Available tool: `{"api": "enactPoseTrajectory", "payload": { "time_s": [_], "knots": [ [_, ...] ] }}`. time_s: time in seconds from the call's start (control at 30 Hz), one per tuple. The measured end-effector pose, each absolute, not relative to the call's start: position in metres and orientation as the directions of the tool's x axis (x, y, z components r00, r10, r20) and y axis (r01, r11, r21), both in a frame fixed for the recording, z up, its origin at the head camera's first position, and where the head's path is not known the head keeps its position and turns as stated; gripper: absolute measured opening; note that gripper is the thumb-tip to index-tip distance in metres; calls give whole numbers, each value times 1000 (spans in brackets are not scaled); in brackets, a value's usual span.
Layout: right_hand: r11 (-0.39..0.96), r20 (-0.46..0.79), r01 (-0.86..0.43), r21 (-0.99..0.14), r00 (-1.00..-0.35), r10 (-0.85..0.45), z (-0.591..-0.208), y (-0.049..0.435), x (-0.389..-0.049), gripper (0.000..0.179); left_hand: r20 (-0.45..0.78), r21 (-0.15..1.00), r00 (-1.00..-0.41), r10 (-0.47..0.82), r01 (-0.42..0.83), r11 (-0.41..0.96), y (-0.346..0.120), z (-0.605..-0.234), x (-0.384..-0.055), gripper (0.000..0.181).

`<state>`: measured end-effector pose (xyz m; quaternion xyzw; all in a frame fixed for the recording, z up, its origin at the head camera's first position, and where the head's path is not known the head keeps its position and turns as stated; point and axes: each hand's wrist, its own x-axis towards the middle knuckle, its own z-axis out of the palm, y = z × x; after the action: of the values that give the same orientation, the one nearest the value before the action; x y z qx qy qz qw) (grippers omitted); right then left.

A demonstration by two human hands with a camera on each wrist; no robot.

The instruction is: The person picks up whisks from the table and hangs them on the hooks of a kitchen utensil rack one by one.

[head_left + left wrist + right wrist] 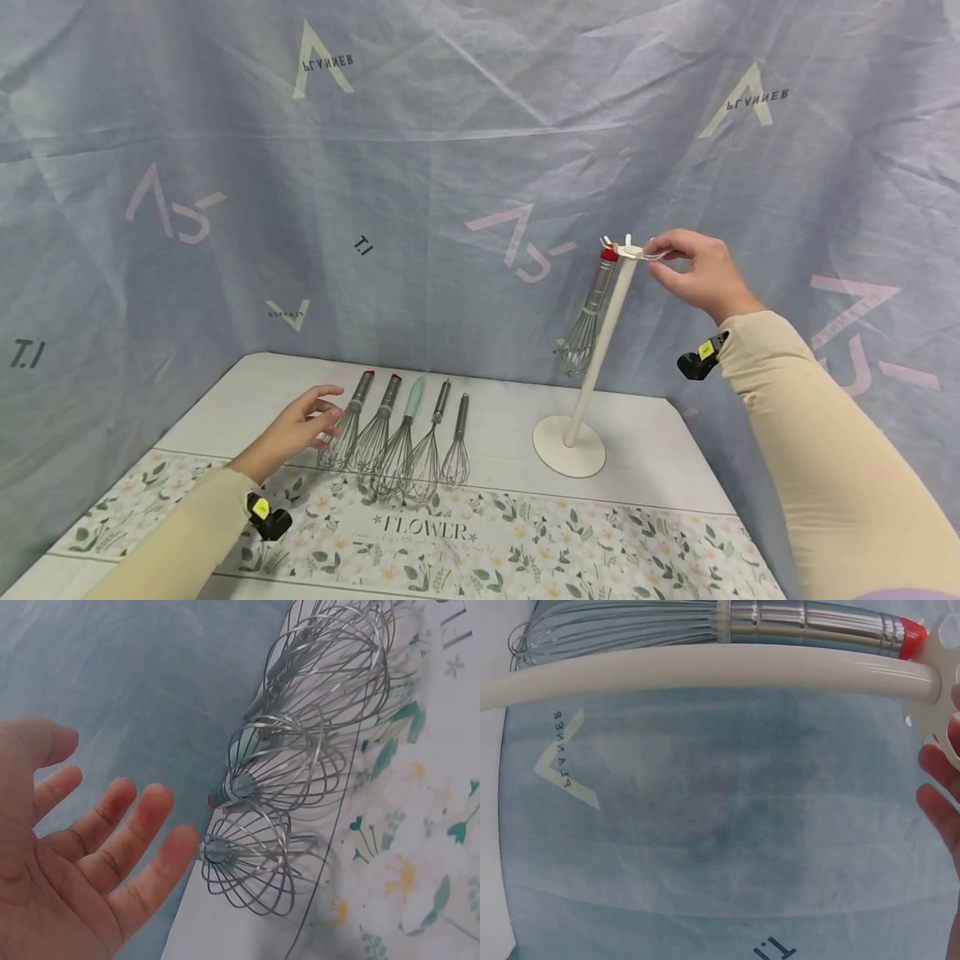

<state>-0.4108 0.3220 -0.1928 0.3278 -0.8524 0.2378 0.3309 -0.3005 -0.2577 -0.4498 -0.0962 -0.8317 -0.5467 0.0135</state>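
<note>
A white utensil stand (597,354) stands at the right of the table, and a whisk with a red-tipped handle (597,287) hangs from its top. My right hand (697,271) pinches the rim of the stand's hook ring (632,250); its fingers (939,802) are partly cut off in the right wrist view. Several whisks lie in a row at the left: two with red-tipped handles, a mint-handled whisk (415,398) and two thinner metal ones. Beside the leftmost whisk (347,427) hovers my left hand (292,429), fingers spread and loosely bent, holding nothing in the left wrist view.
The white table (495,425) has a floral printed band (600,550) across its front. A blue-grey cloth (450,167) hangs behind and around it. The stand's round base (551,450) sits near the table's right side.
</note>
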Motion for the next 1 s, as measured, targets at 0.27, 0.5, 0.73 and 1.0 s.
{"api": "enactPoseTrajectory", "payload": {
  "time_s": [0.27, 0.5, 0.73, 1.0],
  "knots": [
    [670, 775, -722, -173, -519, -360, -200, 321, -412, 16, 116, 917, -985, 129, 156, 367, -263, -458, -301, 53],
    [654, 794, -740, -161, -490, -359, -202, 321, -416, 17, 118, 925, -985, 123, 154, 347, -265, -465, -301, 55],
    [681, 798, -724, -109, -472, -375, -201, 323, -415, 17, 120, 932, -984, 131, 157, 327, -263, -468, -299, 52],
    [695, 784, -715, -78, -475, -400, -198, 313, -411, 8, 103, 936, -987, 122, 138, 323, -262, -469, -300, 51]
  ]
}}
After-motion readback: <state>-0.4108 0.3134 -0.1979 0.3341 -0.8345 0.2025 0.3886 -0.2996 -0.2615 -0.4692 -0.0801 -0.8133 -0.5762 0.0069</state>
